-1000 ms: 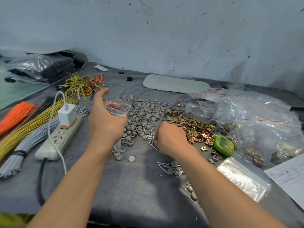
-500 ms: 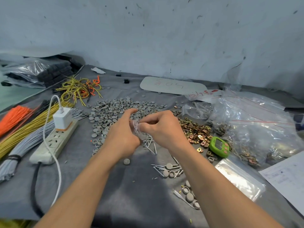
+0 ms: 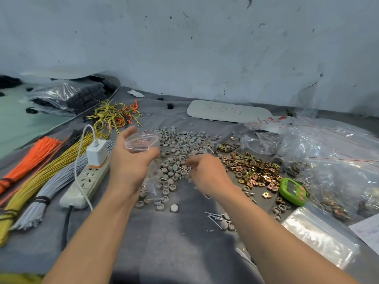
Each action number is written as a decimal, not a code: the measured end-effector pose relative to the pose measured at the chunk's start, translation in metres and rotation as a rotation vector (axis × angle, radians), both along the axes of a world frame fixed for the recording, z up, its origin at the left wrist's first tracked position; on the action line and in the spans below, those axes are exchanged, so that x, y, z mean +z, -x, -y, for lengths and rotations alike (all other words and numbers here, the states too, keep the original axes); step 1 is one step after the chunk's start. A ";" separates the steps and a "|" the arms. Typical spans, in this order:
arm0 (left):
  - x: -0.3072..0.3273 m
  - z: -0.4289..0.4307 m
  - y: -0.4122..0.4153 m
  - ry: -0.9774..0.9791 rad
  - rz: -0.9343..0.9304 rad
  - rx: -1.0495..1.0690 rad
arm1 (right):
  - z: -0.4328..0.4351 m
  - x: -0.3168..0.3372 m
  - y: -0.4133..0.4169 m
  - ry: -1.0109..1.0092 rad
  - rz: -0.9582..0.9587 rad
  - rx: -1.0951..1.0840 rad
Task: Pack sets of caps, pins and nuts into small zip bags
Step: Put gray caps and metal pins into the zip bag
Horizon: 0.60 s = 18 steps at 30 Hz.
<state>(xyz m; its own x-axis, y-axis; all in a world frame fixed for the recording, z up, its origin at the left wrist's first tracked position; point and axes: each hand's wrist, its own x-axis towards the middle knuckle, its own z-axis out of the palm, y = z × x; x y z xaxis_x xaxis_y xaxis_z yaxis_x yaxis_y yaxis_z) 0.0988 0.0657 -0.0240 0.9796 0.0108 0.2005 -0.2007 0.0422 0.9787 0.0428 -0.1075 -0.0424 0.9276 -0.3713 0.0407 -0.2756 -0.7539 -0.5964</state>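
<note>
**Wall** (image 3: 205, 48): closes off the far edge of the work surface.

**Cloth** (image 3: 180, 249): grey, and covers the table. A bare stretch lies at the near edge, between the two forearms.

**Large bags** (image 3: 338, 152): clear, heaped along the right side out to the edge of view.

**Wires** (image 3: 41, 171): orange, yellow and grey bundles fan along the left side, just beside the power strip (image 3: 86, 185).

**Caps** (image 3: 180, 140): a grey pile at centre, beyond both hands, spreading nearer under the left wrist.

**Nuts** (image 3: 254, 169): a brass-coloured pile touching the right flank of the caps, between them and the large bags.

**Power strip**: lies diagonally, near the left hand on its outer side, with a white charger (image 3: 96, 151) plugged in.

**Flat bags** (image 3: 320, 236): a stack at the near right, beside a paper (image 3: 369, 232) at the right edge.

**Left hand** (image 3: 129, 167): raised over the left margin of the caps. Thumb and fingers grasp the zip bag (image 3: 141, 143) at its mouth, which is spread open.

**Right hand** (image 3: 207, 173): low over the caps, near the zip bag but apart from it. The fingers curl downward and are blurred, so a grip on any part cannot be confirmed.

**Timer** (image 3: 292, 190): green, at the near-right edge of the nuts.

**Pins** (image 3: 215, 217): a small cluster lies on the cloth by the right forearm.
</note>
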 end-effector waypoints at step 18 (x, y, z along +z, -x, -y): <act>-0.006 0.000 0.006 -0.513 0.156 0.010 | -0.017 0.009 0.008 0.232 0.154 0.009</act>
